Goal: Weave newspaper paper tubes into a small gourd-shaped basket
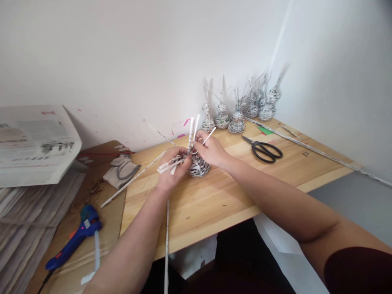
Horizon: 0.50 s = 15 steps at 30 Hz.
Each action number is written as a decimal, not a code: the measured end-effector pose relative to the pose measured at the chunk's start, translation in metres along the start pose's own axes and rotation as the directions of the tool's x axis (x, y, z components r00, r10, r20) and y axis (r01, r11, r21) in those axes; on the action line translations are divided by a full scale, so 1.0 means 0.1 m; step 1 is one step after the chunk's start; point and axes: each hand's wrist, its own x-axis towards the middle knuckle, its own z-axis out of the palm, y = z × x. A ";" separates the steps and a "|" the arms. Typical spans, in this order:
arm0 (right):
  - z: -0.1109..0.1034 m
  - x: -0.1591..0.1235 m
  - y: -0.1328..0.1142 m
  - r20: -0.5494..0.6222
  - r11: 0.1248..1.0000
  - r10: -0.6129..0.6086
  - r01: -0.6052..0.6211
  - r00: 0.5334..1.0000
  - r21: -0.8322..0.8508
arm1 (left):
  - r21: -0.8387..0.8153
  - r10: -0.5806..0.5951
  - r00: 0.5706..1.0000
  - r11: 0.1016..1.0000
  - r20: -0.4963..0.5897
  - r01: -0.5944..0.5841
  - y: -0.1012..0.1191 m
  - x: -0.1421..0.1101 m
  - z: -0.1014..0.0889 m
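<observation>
Between my two hands a small woven paper gourd [199, 166] stands on the wooden table, with rolled paper strips [191, 132] sticking up and out of its top. My left hand [175, 167] is closed around its left side, the thumb near the base of the strips. At the back right of the neck, the fingers of my right hand [208, 148] pinch a paper strip. Part of the woven body is hidden by the hands. One long paper strip [167, 241] hangs down over the front table edge, below my left wrist.
Several woven paper gourds [222, 116] stand along the wall. Black-handled scissors [266, 152] and a long paper rod [306, 145] lie to the right. At left are a blue glue gun [75, 239], a cloth glove [121, 170] and stacked newspapers [33, 212].
</observation>
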 end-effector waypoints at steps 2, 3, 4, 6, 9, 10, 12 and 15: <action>0.00 0.00 -0.02 0.010 1.000 0.007 -0.007 1.000 0.014 | -0.085 -0.024 1.000 0.996 0.005 0.024 0.00 0.00 0.01; 0.00 0.00 -0.02 0.012 1.000 0.011 -0.011 1.000 0.021 | -0.126 -0.041 0.999 0.991 0.010 0.041 0.01 0.00 0.01; 0.01 0.01 -0.02 0.012 0.999 0.014 -0.014 1.000 0.029 | -0.157 -0.061 0.998 0.986 0.018 0.063 0.01 0.01 0.01; 0.03 0.02 0.00 0.003 0.999 0.014 -0.014 1.000 0.042 | -0.187 -0.094 0.995 0.977 0.035 0.099 0.02 0.01 0.02; 0.05 0.03 0.03 -0.029 0.998 0.007 -0.005 1.000 0.067 | -0.209 -0.105 0.994 0.972 0.033 0.109 0.00 0.02 0.04; 0.04 0.04 0.04 -0.042 0.997 0.011 -0.008 0.999 0.076 | -0.215 -0.103 0.994 0.971 0.024 0.106 -0.01 0.03 0.04; 0.00 0.04 0.02 -0.021 0.996 0.027 -0.025 0.999 0.083 | -0.217 -0.112 0.994 0.970 0.004 0.110 -0.05 0.03 0.06; -0.15 0.03 -0.05 0.162 0.999 0.001 -0.009 0.987 0.046 | -0.192 -0.148 0.989 0.971 -0.029 0.140 -0.11 0.04 0.08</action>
